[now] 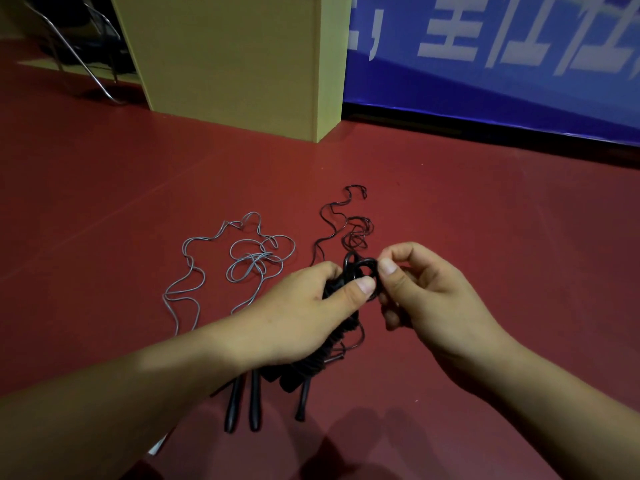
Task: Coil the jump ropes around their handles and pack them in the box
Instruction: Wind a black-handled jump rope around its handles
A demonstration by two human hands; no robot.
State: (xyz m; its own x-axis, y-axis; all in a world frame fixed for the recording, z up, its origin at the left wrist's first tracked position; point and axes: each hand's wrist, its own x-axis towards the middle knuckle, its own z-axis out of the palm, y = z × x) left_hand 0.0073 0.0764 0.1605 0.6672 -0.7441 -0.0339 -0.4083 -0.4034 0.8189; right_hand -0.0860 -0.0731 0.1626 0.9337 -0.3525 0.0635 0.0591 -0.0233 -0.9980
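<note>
My left hand (pixel 304 313) grips a pair of black handles with black rope wound round them (pixel 329 355); its thumb presses a loop of that rope. My right hand (pixel 426 292) pinches the same black loop (pixel 362 270) at the top of the bundle. The loose end of the black rope (pixel 349 223) trails in curls on the red floor beyond my hands. A grey jump rope (pixel 242 261) lies uncoiled on the floor to the left, and its black handles (pixel 242 407) stick out below my left wrist. No box is visible that I can tell apart.
A tall yellow-tan cabinet (pixel 242 64) stands on the red floor (pixel 104 202) at the back. A blue banner with white characters (pixel 502 46) runs along the back right. Chrome chair legs (pixel 79 60) are at the far left.
</note>
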